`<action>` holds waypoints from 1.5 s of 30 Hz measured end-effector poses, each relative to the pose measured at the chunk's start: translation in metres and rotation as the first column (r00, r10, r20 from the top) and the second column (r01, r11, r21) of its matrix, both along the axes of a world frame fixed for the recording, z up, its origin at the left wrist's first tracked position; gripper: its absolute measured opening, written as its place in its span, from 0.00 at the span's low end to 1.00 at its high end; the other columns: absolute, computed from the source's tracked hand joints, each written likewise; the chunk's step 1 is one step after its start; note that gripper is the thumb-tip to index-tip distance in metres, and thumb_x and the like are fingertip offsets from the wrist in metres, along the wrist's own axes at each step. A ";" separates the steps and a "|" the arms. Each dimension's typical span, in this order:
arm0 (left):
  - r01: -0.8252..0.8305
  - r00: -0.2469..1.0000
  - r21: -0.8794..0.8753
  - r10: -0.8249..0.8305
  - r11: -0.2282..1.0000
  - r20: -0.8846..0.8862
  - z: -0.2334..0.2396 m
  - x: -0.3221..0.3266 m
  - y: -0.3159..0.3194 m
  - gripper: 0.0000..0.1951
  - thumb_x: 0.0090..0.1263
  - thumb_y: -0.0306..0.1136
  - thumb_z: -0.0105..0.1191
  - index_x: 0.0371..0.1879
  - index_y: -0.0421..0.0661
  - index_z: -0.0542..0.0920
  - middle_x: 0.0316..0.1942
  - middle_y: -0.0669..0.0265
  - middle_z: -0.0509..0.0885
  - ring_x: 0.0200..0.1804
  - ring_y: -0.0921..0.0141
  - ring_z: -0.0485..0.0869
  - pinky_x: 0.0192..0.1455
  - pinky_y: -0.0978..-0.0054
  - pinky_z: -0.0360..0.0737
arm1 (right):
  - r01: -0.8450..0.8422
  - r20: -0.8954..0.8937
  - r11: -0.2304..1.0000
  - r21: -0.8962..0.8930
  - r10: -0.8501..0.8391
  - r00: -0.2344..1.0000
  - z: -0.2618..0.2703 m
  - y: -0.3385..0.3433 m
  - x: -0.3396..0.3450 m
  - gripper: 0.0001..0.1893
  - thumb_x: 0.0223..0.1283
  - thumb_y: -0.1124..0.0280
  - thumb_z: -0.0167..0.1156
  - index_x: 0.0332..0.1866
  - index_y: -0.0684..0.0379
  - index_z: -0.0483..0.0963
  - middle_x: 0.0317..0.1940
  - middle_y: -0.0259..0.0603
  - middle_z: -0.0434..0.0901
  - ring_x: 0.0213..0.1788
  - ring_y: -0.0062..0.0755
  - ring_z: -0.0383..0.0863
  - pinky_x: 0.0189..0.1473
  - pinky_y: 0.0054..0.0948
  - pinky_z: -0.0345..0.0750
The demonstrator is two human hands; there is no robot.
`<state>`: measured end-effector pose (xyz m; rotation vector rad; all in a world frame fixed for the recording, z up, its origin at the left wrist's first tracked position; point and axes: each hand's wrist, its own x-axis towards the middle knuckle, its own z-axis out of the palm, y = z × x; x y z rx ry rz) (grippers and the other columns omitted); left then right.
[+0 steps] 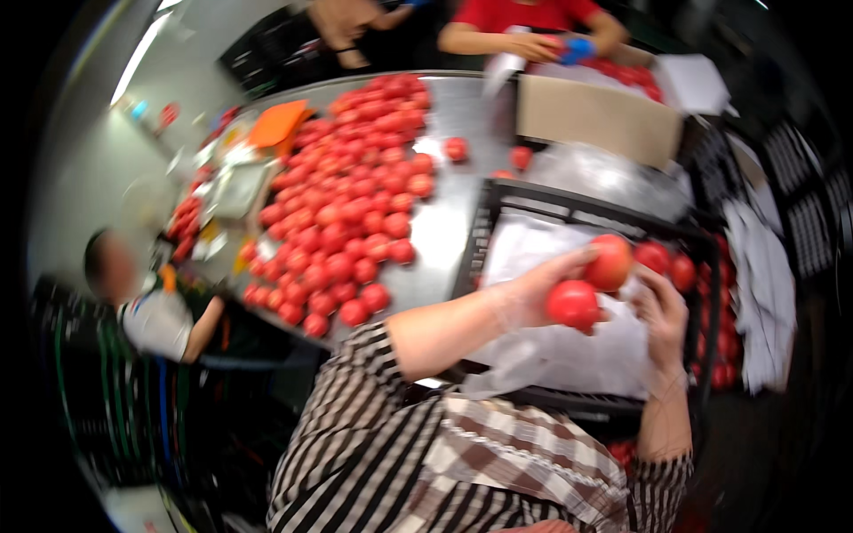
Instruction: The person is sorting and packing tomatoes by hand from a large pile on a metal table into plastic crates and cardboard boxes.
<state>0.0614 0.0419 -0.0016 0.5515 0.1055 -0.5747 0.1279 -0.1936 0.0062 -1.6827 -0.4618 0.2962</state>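
Observation:
Two red tomatoes are held over a black plastic crate (566,202) lined with white paper (533,250). My left hand (543,283), in a thin clear glove, grips the upper tomato (610,262) and the lower tomato (572,304). A bit of another red tomato seems to show below them, partly hidden. My right hand (660,306) is curled close to the upper tomato's right side; blur hides whether it grips anything. Inside the crate's far right corner sit tomatoes (653,258).
A large heap of tomatoes (346,200) covers the left of a steel table (443,220). Beyond the crate lie clear plastic (600,176) and a cardboard box (593,120). One co-worker (526,43) handles a tomato opposite; another person (160,320) is at left.

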 end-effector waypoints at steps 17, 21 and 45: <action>-0.916 0.087 0.394 0.996 0.079 0.001 -0.112 -0.147 0.354 0.35 0.59 0.60 0.69 0.61 0.55 0.75 0.56 0.59 0.78 0.51 0.54 0.81 0.50 0.58 0.88 | 0.156 0.033 0.977 -0.148 -0.152 0.988 -0.024 -0.020 0.030 0.12 0.74 0.73 0.57 0.55 0.62 0.82 0.37 0.31 0.85 0.37 0.17 0.80 0.41 0.21 0.76; -0.871 -0.038 0.491 0.998 -0.004 -0.058 -0.155 -0.208 0.423 0.36 0.58 0.56 0.71 0.68 0.65 0.74 0.73 0.66 0.68 0.69 0.56 0.70 0.60 0.51 0.85 | 0.225 0.287 0.921 -0.319 -0.133 0.949 -0.026 -0.049 0.064 0.17 0.66 0.70 0.62 0.58 0.62 0.80 0.44 0.38 0.83 0.46 0.28 0.83 0.49 0.27 0.79; -0.540 0.773 0.767 -0.155 0.347 0.615 0.026 -0.006 -0.029 0.44 0.64 0.35 0.73 0.79 0.48 0.63 0.75 0.60 0.69 0.75 0.61 0.68 0.77 0.61 0.66 | -0.041 -0.644 0.898 0.439 0.346 0.682 0.001 -0.018 0.019 0.39 0.65 0.30 0.55 0.60 0.59 0.76 0.37 0.47 0.85 0.27 0.36 0.84 0.27 0.34 0.82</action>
